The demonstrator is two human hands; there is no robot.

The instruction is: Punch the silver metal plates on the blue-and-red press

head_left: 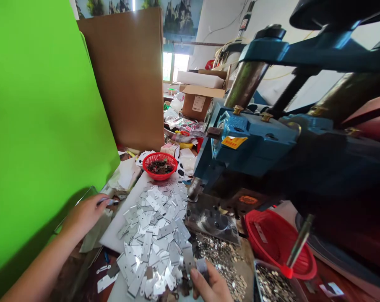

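Note:
My left hand point(88, 210) is at the left, beside the white foam board point(114, 233), its fingers closed round a small whitish item with a dark end that I cannot make out. At the bottom centre my right hand point(210, 283) pinches a flat metal plate point(188, 261) between thumb and fingers; a grey band wraps one finger. The plate stands tilted at the right edge of a heap of flat silvery plates point(158, 226) with holes. Right of the heap is the blue press point(253, 138), its metal base point(213, 220) level with the heap.
A red basket point(160, 176) of dark pieces stands behind the heap. Small metal discs point(224, 260) lie before the press. At the right are a red basin point(281, 243), a metal lever point(300, 241) and a bin of discs point(274, 285). A green panel point(45, 105) rises on the left.

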